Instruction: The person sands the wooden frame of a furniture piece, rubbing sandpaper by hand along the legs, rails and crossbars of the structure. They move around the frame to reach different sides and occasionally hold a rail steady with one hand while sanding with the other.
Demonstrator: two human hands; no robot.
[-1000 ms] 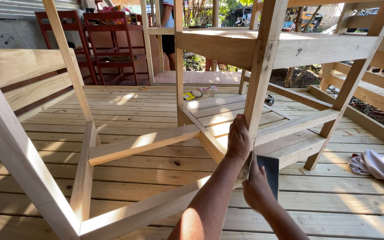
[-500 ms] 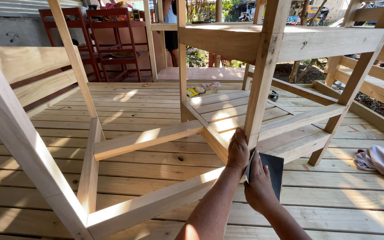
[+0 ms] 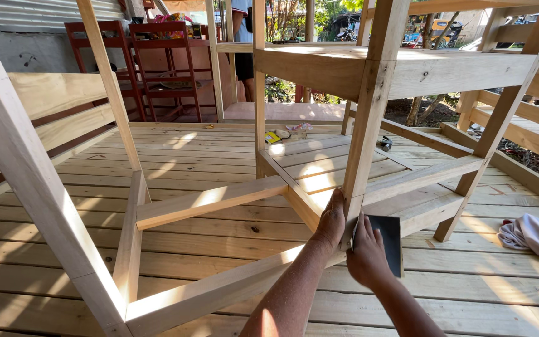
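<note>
- At the far left we see a pale wooden frame post (image 3: 26, 168) slanting across the near corner, with broad wall boards (image 3: 45, 100) behind it.
- Far back on the left stand two red chairs (image 3: 151, 68) against a red wall.
- A slim slanted leg (image 3: 110, 87) comes down to a low rail (image 3: 129, 237) resting on the plank deck (image 3: 176, 150).
- A short cross rail (image 3: 210, 201) runs from that low rail rightward toward the middle, catching sunlight.
- In the far middle a person (image 3: 242, 43) stands beyond the frame, and small yellow and white items (image 3: 285, 133) lie on the deck.
- Our left hand (image 3: 332, 219) lies flat against the foot of the upright wooden post (image 3: 369, 118), fingers together and pointing up, pressed to the wood where the lower rails meet.
- Just right of it, our right hand (image 3: 367, 254) holds a dark sheet of sandpaper (image 3: 389, 242) against the right face of the same post; the fingers are closed together on the sheet.
- A heavy horizontal beam (image 3: 444, 72) crosses above at the top of the post.
- Further right a slanted leg (image 3: 500, 118) meets a lower rail (image 3: 428, 178).
- At the near right edge a crumpled white cloth (image 3: 534, 236) lies on the deck.
</note>
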